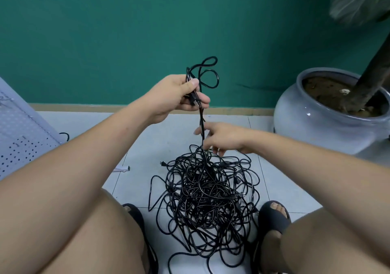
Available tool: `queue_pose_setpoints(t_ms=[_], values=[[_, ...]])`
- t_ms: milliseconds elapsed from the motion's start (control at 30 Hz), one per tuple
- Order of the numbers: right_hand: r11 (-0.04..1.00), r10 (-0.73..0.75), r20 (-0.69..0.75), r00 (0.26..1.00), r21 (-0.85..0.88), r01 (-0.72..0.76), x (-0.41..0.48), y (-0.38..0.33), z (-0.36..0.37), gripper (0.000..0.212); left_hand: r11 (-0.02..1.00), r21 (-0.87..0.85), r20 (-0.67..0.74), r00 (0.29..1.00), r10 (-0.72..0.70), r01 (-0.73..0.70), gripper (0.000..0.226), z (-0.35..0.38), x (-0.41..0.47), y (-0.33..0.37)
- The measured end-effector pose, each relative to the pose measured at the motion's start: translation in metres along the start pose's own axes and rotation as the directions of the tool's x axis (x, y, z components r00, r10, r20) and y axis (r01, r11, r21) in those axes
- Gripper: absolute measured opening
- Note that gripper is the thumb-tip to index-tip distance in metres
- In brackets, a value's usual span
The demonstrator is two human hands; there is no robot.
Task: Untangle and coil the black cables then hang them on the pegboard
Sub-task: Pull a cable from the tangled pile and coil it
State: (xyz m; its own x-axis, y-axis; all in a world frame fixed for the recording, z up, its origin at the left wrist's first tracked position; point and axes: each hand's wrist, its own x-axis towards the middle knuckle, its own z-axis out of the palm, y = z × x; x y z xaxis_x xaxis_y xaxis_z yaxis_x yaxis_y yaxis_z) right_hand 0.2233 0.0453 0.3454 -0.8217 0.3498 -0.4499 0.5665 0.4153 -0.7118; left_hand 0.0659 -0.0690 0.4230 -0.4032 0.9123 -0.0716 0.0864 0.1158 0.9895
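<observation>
A big tangle of black cables (207,197) lies on the tiled floor between my feet. My left hand (179,96) is raised above it and grips a plug end together with a few small cable loops (207,73) that stick up past my fingers. One strand (202,124) runs straight down from that hand into the pile. Just above the pile, my right hand (223,136) has its fingers around this strand. A white pegboard (19,134) leans at the far left.
A large grey plant pot (325,121) with soil and a trunk stands at the right against the green wall. My black sandals (272,216) flank the pile. A small white object (122,168) lies on the floor near the pegboard.
</observation>
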Motion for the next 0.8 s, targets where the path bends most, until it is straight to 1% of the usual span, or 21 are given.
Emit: queue_pose_setpoints(t_ms=[33, 100, 167, 233, 300, 333, 433, 533, 633, 800], values=[[1.0, -0.023, 0.011, 1.0, 0.001, 0.023, 0.001, 0.001, 0.009, 0.03, 1.0, -0.008, 0.004, 1.0, 0.008, -0.008, 0.021, -0.001, 0.001, 0.002], [0.998, -0.052, -0.022, 0.998, -0.021, 0.051, 0.002, 0.003, 0.026, 0.012, 1.0, -0.024, 0.007, 1.0, 0.019, -0.019, 0.021, -0.002, 0.002, 0.004], [0.998, -0.04, -0.061, 0.997, -0.045, 0.038, 0.0, 0.006, 0.04, 0.022, 0.999, -0.039, -0.009, 1.0, 0.022, -0.022, 0.021, -0.005, 0.004, 0.003], [0.997, -0.063, -0.105, 0.993, -0.06, 0.056, 0.0, 0.008, 0.049, 0.028, 0.999, -0.028, -0.039, 0.999, 0.02, -0.021, 0.022, -0.008, 0.005, 0.0], [0.991, -0.114, -0.201, 0.973, -0.092, 0.098, 0.001, 0.004, 0.044, 0.03, 0.999, 0.046, -0.057, 0.998, 0.01, -0.007, 0.031, -0.009, 0.006, -0.006], [0.985, -0.148, -0.254, 0.956, -0.122, 0.12, 0.001, 0.0, 0.039, 0.03, 0.995, 0.098, -0.043, 0.999, -0.007, 0.011, 0.037, -0.008, 0.006, -0.01], [0.971, -0.223, -0.391, 0.893, -0.171, 0.168, -0.003, -0.015, 0.016, 0.029, 0.968, 0.235, 0.093, 0.989, -0.118, 0.093, 0.053, -0.004, 0.002, -0.024], [0.964, -0.25, -0.459, 0.852, -0.204, 0.172, -0.01, -0.023, -0.003, 0.026, 0.927, 0.355, 0.239, 0.948, -0.212, 0.118, 0.058, 0.004, -0.002, -0.038], [0.952, -0.293, -0.502, 0.814, -0.229, 0.202, -0.019, -0.029, -0.017, 0.028, 0.917, 0.366, 0.325, 0.901, -0.288, 0.161, 0.064, 0.01, -0.006, -0.046], [0.934, -0.351, -0.574, 0.739, -0.16, 0.319, -0.035, -0.042, -0.037, 0.028, 0.897, 0.425, 0.342, 0.895, -0.285, 0.124, 0.04, 0.011, -0.003, -0.063]])
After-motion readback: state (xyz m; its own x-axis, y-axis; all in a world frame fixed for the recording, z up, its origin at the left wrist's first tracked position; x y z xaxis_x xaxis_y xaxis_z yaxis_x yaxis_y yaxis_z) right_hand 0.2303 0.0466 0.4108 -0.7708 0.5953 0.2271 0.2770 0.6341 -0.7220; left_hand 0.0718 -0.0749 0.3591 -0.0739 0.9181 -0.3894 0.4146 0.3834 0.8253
